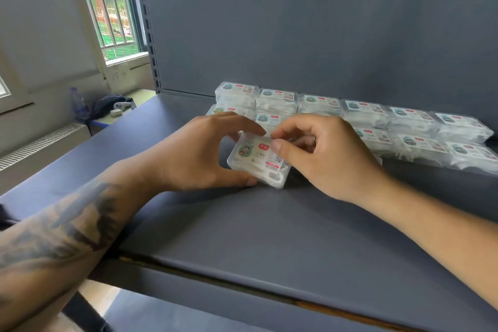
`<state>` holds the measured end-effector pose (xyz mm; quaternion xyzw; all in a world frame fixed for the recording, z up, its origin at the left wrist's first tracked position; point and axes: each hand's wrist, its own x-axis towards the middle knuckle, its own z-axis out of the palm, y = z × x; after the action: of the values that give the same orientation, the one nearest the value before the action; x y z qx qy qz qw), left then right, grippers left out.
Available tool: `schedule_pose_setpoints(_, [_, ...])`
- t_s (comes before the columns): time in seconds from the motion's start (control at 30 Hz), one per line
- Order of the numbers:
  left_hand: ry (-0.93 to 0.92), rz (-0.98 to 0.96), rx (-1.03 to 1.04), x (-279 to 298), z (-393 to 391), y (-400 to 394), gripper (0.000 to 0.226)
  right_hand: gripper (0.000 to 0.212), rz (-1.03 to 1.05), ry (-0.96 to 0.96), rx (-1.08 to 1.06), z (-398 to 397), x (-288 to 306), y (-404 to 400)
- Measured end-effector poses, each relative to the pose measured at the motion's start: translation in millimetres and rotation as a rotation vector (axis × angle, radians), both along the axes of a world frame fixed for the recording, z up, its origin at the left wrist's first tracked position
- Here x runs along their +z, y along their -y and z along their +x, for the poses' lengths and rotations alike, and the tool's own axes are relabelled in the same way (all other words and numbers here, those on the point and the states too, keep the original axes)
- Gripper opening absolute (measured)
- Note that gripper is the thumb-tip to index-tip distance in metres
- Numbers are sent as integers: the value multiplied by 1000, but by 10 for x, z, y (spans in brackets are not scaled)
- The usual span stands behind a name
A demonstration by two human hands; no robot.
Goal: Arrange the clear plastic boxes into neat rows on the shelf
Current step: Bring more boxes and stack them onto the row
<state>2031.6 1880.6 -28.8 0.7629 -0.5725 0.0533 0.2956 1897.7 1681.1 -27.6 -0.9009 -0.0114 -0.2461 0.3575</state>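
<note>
Head view puts my two forearms closest, reaching in over the front lip of the shelf [269,237], a smooth matte blue-grey board. My left forearm, tattooed in dark ink, crosses in from the lower left; my right forearm comes in from the lower right, bare.

Both hands meet on one clear plastic box [257,160] lying flat on the shelf, label up. It is a shallow rectangular case with rounded corners, its long axis skewed so it runs from near right to far left, out of line with the rows behind. I see white pieces packed inside through the lid, and a label with a round green picture, a red tag and a pink strip.

My left hand [199,153] curves around the box's left side, thumb pressed low at the near edge, fingers arched over the far corner. My right hand [320,153] is curled over the right end, thumb and forefinger pinched on the top edge; a ring shows on one finger. Both hands are holding this box.

Just behind, the other boxes [363,113] sit in rows running left to right against the grey back panel [323,21], stacked and label up.

Far left, past the slotted upright [151,43], I see a barred window [110,5] and a radiator [40,145].
</note>
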Motion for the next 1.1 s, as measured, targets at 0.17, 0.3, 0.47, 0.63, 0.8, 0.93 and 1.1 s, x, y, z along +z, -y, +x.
schedule_pose_setpoints(0.17, [42, 116, 149, 7, 21, -31, 69, 4, -422, 96, -89, -50, -16, 54])
schedule_pose_setpoints(0.3, [143, 156, 273, -27, 61, -56, 74, 29, -634, -117, -231, -134, 21, 81])
schedule_pose_setpoints(0.47, [221, 131, 234, -46, 10, -26, 62, 39, -673, -288, -257, -181, 51, 53])
schedule_pose_setpoints(0.63, [219, 162, 234, -57, -10, 21, 59, 35, -729, -344, -251, -176, 32, 30])
schedule_pose_setpoints(0.8, [233, 148, 277, 15, 76, 19, 56, 36, -762, -364, -246, -171, 20, 30])
schedule_pose_setpoints(0.93, [208, 19, 294, 169, 141, 66, 41, 36, -814, -386, -249, -168, 20, 29])
schedule_pose_setpoints(1.1, [161, -34, 258, 255, 215, 179, 16, 36, -821, -395, -242, -167, 26, 37])
